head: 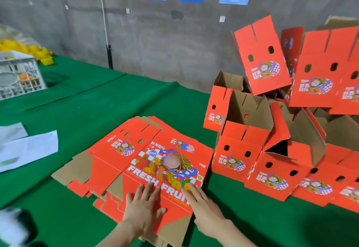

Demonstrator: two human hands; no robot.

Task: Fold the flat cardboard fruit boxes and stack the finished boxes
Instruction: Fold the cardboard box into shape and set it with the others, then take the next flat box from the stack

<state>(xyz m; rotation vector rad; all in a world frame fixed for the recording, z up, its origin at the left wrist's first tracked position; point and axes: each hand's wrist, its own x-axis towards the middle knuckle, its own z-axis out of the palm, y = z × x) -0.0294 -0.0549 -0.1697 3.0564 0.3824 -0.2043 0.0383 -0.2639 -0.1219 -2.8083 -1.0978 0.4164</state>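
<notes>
**Q:** Where does the top flat (pixel 155 159) lie relative to the hands?
**A:** Under and ahead of them. It heads a stack (pixel 66 171) of flats on the table (pixel 87 101), printed face up. Both hands rest on its near end, and most of the sheet spreads away from the person and to the left.

**Q:** State of the hands?
**A:** Left hand (pixel 143 208) and right hand (pixel 204 206) lie palm down with fingers straight, pressing the card. Neither curls round an edge, so nothing is gripped.

**Q:** How does the sheet run?
**A:** Its lettering runs across the view, slanting down to the right. The left hand's fingers reach the first word; the right hand's reach the second, near the right edge.

**Q:** Which hand is nearer what comes next?
**A:** Both touch the flat alike. The pile (pixel 236 141) of folded boxes stands to the right, just beside the stack, so the right hand is probably the nearer for stacking. Lifting an edge to open the flat appears to be the step due.
</notes>
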